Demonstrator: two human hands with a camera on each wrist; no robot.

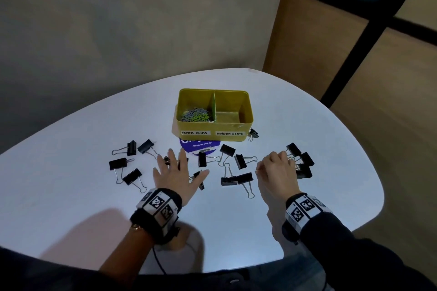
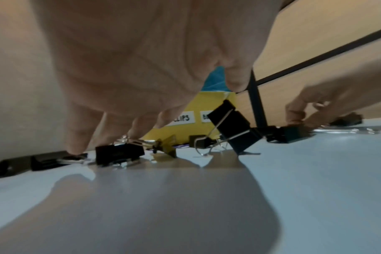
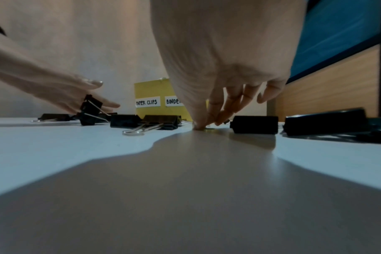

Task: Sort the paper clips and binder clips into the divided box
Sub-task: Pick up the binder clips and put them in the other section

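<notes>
The yellow divided box (image 1: 246, 104) stands at the table's middle back, labelled PAPER CLIPS left and BINDER CLIPS right. Grey and green paper clips (image 1: 195, 115) fill its left compartment; the right one holds nothing. Several black binder clips (image 1: 240, 161) lie scattered in front of it. My left hand (image 1: 186, 165) is flat with spread, straight fingers (image 2: 74, 147) whose tips touch clips, and one tilted binder clip (image 2: 228, 127) stands under the thumb. My right hand (image 1: 272, 163) curls down; its fingertips (image 3: 201, 126) pinch a small yellowish paper clip (image 3: 209, 130) flat on the table.
A purple round sticker (image 1: 201, 146) lies on the white table (image 1: 71, 172) under the box's front. One small binder clip (image 1: 253, 134) leans by the box's right wall. Three binder clips (image 1: 303, 165) lie just right of my right hand. A wooden partition (image 1: 307, 54) stands behind, at the right.
</notes>
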